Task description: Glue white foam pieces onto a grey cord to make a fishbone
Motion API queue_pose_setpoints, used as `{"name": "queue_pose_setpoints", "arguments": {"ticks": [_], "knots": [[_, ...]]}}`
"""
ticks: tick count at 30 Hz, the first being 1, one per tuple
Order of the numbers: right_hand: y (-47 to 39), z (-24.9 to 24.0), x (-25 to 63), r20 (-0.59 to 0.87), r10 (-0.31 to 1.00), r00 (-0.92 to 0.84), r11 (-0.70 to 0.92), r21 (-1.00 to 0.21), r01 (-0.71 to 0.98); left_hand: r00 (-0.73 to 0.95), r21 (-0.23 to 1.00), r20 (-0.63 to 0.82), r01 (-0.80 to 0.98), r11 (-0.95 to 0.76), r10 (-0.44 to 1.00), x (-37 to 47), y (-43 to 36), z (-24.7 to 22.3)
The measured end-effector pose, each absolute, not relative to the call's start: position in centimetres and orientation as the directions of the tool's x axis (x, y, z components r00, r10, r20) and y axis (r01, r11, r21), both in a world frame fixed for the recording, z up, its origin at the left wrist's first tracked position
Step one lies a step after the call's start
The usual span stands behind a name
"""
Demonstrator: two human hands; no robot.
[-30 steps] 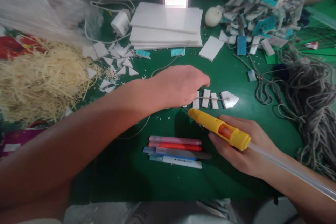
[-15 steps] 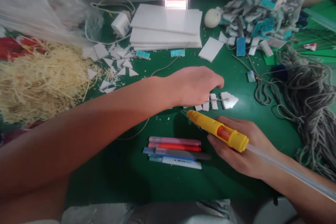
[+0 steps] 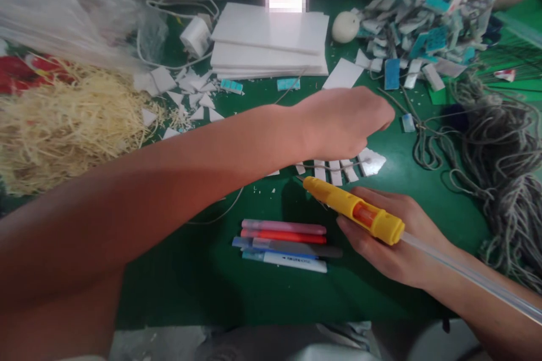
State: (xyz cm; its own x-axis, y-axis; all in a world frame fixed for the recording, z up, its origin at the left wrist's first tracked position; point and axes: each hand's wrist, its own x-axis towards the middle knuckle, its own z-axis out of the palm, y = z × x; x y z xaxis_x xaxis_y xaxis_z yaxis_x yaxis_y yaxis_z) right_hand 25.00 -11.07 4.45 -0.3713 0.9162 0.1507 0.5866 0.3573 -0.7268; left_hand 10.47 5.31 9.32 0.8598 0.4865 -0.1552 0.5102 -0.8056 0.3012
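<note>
My right hand [image 3: 393, 242] is wrapped round a yellow hot glue gun [image 3: 353, 208]. A clear glue stick [image 3: 466, 273] runs back from the gun over the wrist, and the metal nozzle points left. My left hand [image 3: 347, 121] reaches across from the left with fingers curled downward; anything in them is hidden. Just below it, several small white foam pieces [image 3: 336, 172] lie in a row along a grey cord [image 3: 313, 167]. A pointed white piece [image 3: 372, 162] sits at the row's right end. The left forearm covers part of this area.
Several markers [image 3: 283, 245] lie in front. White foam boards [image 3: 271, 28] are stacked behind. Pale straw [image 3: 76, 130] and foam scraps [image 3: 197, 87] spread at left. A pile of foam offcuts [image 3: 423, 28], a white ball [image 3: 345, 27] and tangled grey cord [image 3: 499, 180] occupy the right.
My left hand has moved right and slightly away, uncovering more of the foam row. Some pieces have shifted and tilted a little. The right hand keeps the glue gun nearly still.
</note>
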Motion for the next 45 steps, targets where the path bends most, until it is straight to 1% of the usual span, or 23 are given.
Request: {"name": "queue_pose_setpoints", "arguments": {"ticks": [2, 4, 7, 8, 9, 10, 11, 14, 18, 23, 26, 31, 36, 39, 42, 45], "knots": [[-11.1, 4.5, 25.0, 0.152, 0.923, -0.353, 0.342, -0.745, 0.573, 0.828, 0.254, -0.1, 0.557, -0.791, 0.551, 9.5, 5.5, 10.3], [-11.0, 4.7, 25.0, 0.142, 0.929, -0.342, 0.323, -0.763, 0.56, 0.76, 0.206, -0.046, 0.642, -0.738, 0.648, 7.5, 5.1, 11.0], [-10.7, 5.3, 24.9, 0.11, 0.933, -0.341, 0.296, -0.773, 0.561, 0.633, 0.147, -0.073, 0.772, -0.619, 0.771, 3.7, 3.6, 10.8], [-10.6, 5.4, 24.9, 0.099, 0.933, -0.347, 0.292, -0.773, 0.564, 0.6, 0.132, -0.091, 0.798, -0.588, 0.795, 2.5, 3.0, 10.4], [-10.6, 5.4, 24.9, 0.035, 0.923, -0.383, 0.27, -0.768, 0.581, 0.58, 0.138, -0.086, 0.812, -0.567, 0.81, 1.4, 2.3, 9.9], [-10.6, 5.4, 25.0, 0.037, 0.924, -0.38, 0.271, -0.765, 0.585, 0.568, 0.142, -0.092, 0.82, -0.554, 0.818, 0.5, 1.6, 9.3], [-10.7, 5.2, 25.1, 0.109, 0.941, -0.321, 0.285, -0.764, 0.578, 0.565, 0.137, -0.12, 0.824, -0.55, 0.816, -0.2, 1.1, 8.8], [-11.2, 4.5, 25.7, 0.06, 0.952, -0.3, 0.237, -0.764, 0.6, 0.599, 0.133, -0.201, 0.801, -0.584, 0.775, -1.3, 0.0, 7.6], [-11.5, 3.9, 26.2, 0.007, 0.959, -0.284, 0.188, -0.763, 0.618, 0.617, 0.124, -0.25, 0.785, -0.607, 0.746, -1.4, 0.0, 7.2], [-11.2, 4.1, 25.8, 0.061, 0.954, -0.294, 0.235, -0.761, 0.604, 0.624, 0.129, -0.284, 0.778, -0.616, 0.728, -1.0, 0.1, 7.3], [-11.2, 4.2, 25.8, 0.042, 0.956, -0.289, 0.219, -0.76, 0.612, 0.619, 0.125, -0.311, 0.779, -0.615, 0.721, -0.7, -0.1, 7.6], [-11.3, 4.4, 26.0, 0.045, 0.957, -0.288, 0.215, -0.774, 0.596, 0.615, 0.11, -0.287, 0.783, -0.612, 0.735, 0.4, -0.2, 7.9], [-11.3, 4.8, 25.8, 0.045, 0.958, -0.283, 0.217, -0.76, 0.612, 0.628, 0.117, -0.264, 0.774, -0.622, 0.732, 1.4, 0.1, 7.1], [-11.3, 4.7, 25.8, 0.019, 0.963, -0.269, 0.192, -0.75, 0.634, 0.658, 0.143, -0.192, 0.753, -0.643, 0.728, 1.4, 0.0, 6.2], [-11.4, 4.5, 26.0, 0.025, 0.965, -0.263, 0.191, -0.755, 0.627, 0.704, 0.172, -0.099, 0.709, -0.684, 0.704, 1.2, -0.2, 5.3], [-11.5, 4.4, 26.1, 0.013, 0.968, -0.251, 0.171, -0.764, 0.623, 0.724, 0.188, -0.08, 0.686, -0.702, 0.686, 1.0, -0.3, 5.1]]}}
